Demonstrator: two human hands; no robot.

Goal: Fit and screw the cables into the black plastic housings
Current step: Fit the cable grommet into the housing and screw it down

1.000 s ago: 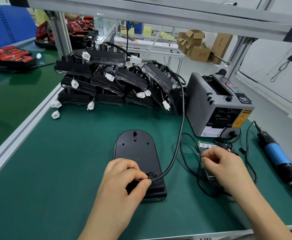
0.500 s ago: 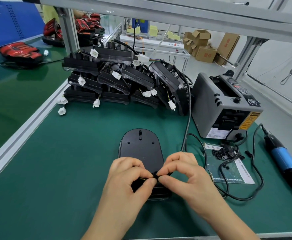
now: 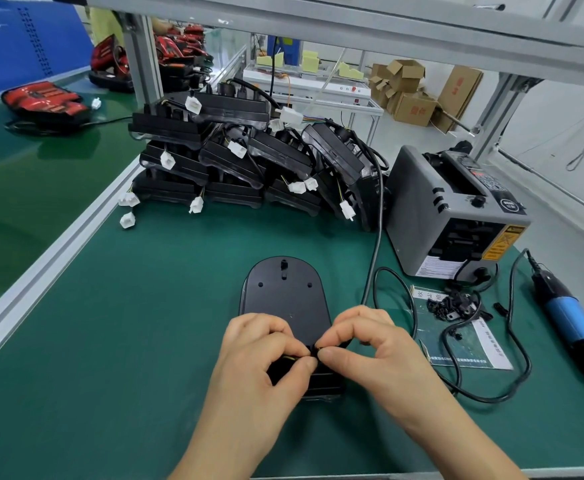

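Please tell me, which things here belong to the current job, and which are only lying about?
In the job: housing; cable; left hand and right hand, both pinching where the cable meets the housing; screwdriver; small black parts; stack of housings.

Lying about: tape dispenser; red packs; boxes.

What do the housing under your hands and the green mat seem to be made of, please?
Housing: apparently moulded plastic, matte black, given its crisp moulded holes and dull sheen. Mat: probably rubber or vinyl, smooth green, showing soft reflections.
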